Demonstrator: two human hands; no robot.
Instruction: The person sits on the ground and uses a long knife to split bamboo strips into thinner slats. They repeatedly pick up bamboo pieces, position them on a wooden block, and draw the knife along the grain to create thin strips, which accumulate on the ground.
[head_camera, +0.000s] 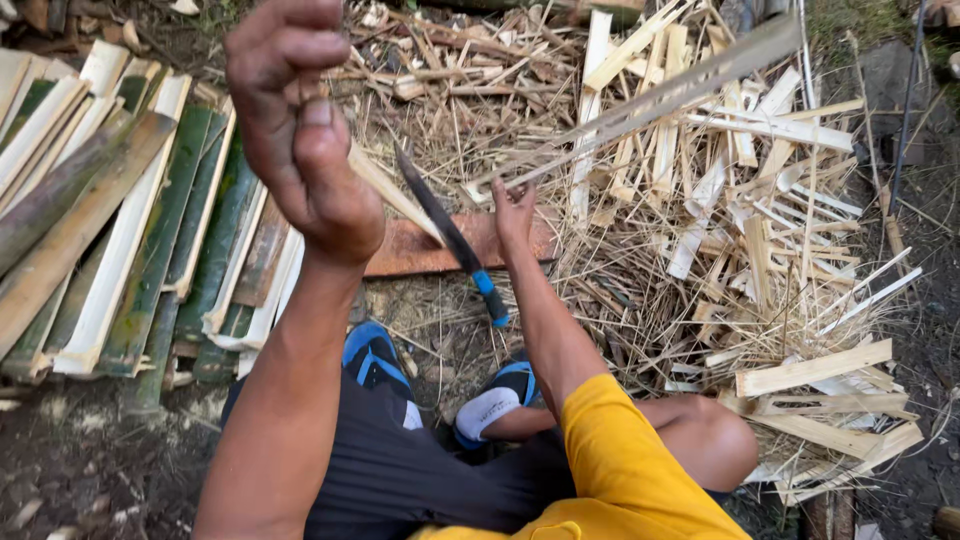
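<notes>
Nearest the camera, left hand: the left hand (300, 130) is raised close to the lens, its fingers curled shut around the near end of a thin bamboo strip (395, 192), which is pinched so that it can be kept steady.

Right hand: the right hand (513, 215) is reached further forward and looks closed on the end of a long pale bamboo slat (640, 105); the fingers are partly hidden, so the grip cannot be told fully. The slat is held slanting up and away to the right, blurred, well above the ground.

Knife: a long dark blade with a blue handle (455, 245) is seen between the two hands, tilted, handle lowest; whether it is propped or gripped by the feet cannot be told.

Legs and feet: blue and white sandals (375, 360) are planted on the ground just beside the handle, and a yellow sleeve is seen below.

Ground: bare dark soil (80, 460) is covered with dry shavings, and a reddish board (420, 250) is laid across behind the knife.

Left side: split green bamboo halves (130, 230) are stacked side by side.

Far right: cut pale bamboo pieces (760, 200) are heaped loosely outdoors.
</notes>
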